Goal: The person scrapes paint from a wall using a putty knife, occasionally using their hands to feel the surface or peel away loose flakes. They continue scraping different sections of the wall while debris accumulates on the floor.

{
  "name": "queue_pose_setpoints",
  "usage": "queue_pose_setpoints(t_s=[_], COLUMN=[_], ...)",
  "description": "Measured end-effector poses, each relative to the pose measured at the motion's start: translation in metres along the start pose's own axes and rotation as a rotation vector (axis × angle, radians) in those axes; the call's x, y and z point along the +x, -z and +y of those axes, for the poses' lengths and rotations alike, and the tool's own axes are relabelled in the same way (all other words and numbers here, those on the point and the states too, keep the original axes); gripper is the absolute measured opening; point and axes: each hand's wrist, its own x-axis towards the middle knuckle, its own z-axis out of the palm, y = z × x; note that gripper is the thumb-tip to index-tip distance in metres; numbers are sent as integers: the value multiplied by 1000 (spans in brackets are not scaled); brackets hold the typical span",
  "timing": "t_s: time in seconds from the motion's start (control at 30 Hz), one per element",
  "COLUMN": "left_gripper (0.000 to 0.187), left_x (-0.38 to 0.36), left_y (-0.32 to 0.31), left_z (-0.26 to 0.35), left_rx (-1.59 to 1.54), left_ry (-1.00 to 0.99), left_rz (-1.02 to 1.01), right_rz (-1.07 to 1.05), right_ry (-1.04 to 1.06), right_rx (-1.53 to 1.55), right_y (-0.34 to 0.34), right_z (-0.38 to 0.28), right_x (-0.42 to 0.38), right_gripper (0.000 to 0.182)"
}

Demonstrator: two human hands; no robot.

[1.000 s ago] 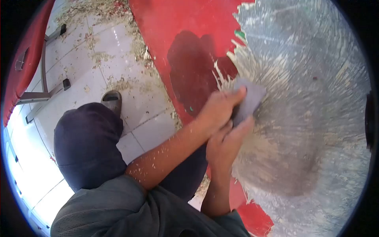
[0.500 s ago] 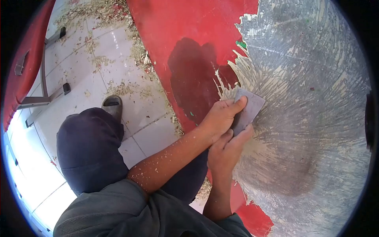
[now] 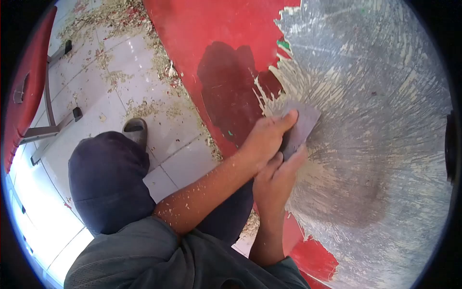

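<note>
A flat, grey, rectangular scraper blade (image 3: 304, 124) is held in both hands at a slant against a large panel. My left hand (image 3: 269, 137) grips its near side, with the thumb lying on top. Just below, my right hand (image 3: 279, 176) is closed around the lower end, its thumb and fingers pressed to the blade. Around the blade the panel shows bare, streaked grey metal (image 3: 365, 125) with cream residue. Red paint (image 3: 185, 29) with a ragged cream edge (image 3: 288, 72) still covers the left part. Pale flakes cling to my left forearm.
White floor tiles (image 3: 159, 185) lie to the left, strewn with paint chips (image 3: 118, 21) along the panel's edge. A red chair (image 3: 31, 82) with metal legs stands at far left. My knee (image 3: 108, 183) and shoe (image 3: 136, 129) are beside the panel.
The blade has tilted more steeply and looks slightly blurred, with both hands still on it. The view has shifted a little, so the panel's paint edge appears further left.
</note>
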Motion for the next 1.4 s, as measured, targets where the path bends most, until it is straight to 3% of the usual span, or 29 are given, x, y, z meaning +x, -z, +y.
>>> queue_pose_setpoints(t_s=[0.13,0.23,0.33,0.43,0.63,0.73,0.77,0.87,0.9,1.07,1.13,1.27,1.3,1.4], left_gripper=[39,38,37,37,37,34,33,34,36,38,41,39,40,32], left_x=[3,0,1,7,4,13,9,6,0,21,28,12,8,10], left_y=[5,5,0,12,7,15,16,2,-8,28,36,14,10,36], left_z=[10,17,10,13,9,27,31,16,21,33,27,1,-3,-3], left_rx=[-120,-131,-111,-187,-31,-223,-163,-52,-150,-135,-69,74,-46,192], left_ry=[4,-13,7,45,-35,-58,-84,-40,-13,-88,-73,-207,-243,-802], left_rz=[-47,-44,-39,-127,-7,3,14,102,113,107,187,295,283,486], right_rz=[-43,7,-59,13,-58,-127,-52,-76,-89,-304,-248,-96,-78,127], right_ry=[-40,88,-143,46,-14,-54,79,-43,-28,-115,-53,147,182,456], right_rx=[-45,-91,43,-82,-28,-17,-54,50,48,-40,57,89,105,-60], right_y=[-11,-13,-3,-18,-8,-21,-26,-6,-9,-29,-27,-13,-6,20], right_z=[-13,-1,0,0,-3,-19,-12,-6,-5,-26,-21,30,42,82], right_x=[13,8,1,10,7,28,26,12,14,43,38,20,12,-11], right_gripper=[49,49,49,48,48,48,47,47,46,47,45,42,41,47])
